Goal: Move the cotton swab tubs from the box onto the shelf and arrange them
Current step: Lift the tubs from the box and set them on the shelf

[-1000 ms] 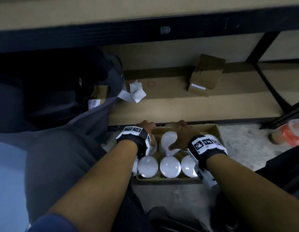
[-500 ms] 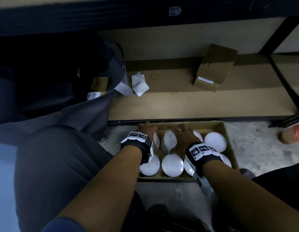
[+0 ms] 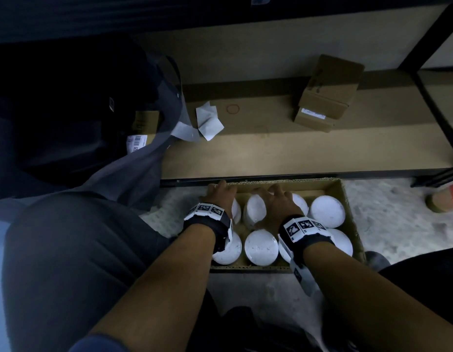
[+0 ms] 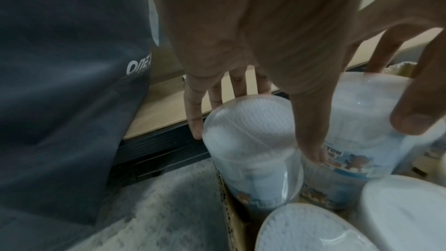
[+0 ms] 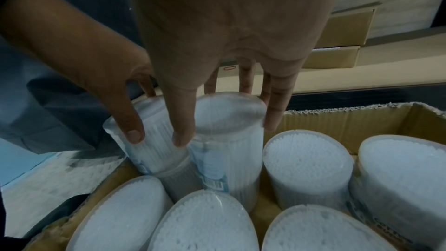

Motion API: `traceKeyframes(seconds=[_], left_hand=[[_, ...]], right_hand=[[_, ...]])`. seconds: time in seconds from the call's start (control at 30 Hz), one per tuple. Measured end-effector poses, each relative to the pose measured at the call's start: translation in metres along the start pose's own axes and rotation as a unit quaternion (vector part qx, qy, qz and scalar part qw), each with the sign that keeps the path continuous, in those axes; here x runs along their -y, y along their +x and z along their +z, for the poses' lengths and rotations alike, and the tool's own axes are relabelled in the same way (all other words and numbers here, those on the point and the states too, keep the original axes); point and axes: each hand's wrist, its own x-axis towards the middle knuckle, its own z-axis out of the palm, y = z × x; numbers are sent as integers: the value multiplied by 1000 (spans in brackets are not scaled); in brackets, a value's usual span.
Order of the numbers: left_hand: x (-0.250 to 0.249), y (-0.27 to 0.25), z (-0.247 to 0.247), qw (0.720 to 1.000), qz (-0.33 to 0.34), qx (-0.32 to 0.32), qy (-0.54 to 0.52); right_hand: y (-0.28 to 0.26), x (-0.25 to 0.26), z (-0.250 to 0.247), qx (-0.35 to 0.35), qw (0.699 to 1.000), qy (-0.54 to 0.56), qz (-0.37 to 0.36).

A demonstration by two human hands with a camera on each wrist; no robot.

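Note:
A shallow cardboard box (image 3: pixel 347 207) sits on the floor in front of the low shelf (image 3: pixel 271 153). It holds several upright clear tubs packed with white cotton swabs. My left hand (image 3: pixel 220 194) grips the far-left tub of the back row (image 4: pixel 251 131), with the fingers (image 4: pixel 195 117) behind it and the thumb in front. Beside it, my right hand (image 3: pixel 273 201) grips the neighbouring back-row tub (image 5: pixel 229 140), thumb on its left and fingers behind it. Both held tubs lean and stand a little higher than the rest.
On the shelf board lie a small brown carton (image 3: pixel 324 95) at the right and crumpled white paper (image 3: pixel 207 123) left of centre. A dark garment (image 3: pixel 93 123) covers the shelf's left end. A black upright (image 3: pixel 428 92) and an orange object (image 3: pixel 449 199) are at the right.
The head view has shifted, so the whole box now shows. Both hands have stayed on the two back-row tubs, with the fingers reaching further down around them.

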Motion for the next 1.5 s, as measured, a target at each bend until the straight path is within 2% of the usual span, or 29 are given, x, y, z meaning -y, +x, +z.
traceKeyframes(seconds=[0.53,1.0,1.13,1.5], left_hand=[[-10,-20,-18,999,16,-35,-13],[-27,-75,-93,995,45,-86,37],[-28,-93,-121,988,79,-112,71],[-39,-159,-175,971,148,-168,86]], right_hand=[[-19,16,-24,-10,999,-41,-19],[-76,28,-96,-57,996,-44,-55],[-99,32,-123,-81,993,-34,-74],[-160,42,-182,-135,979,-45,-147]])
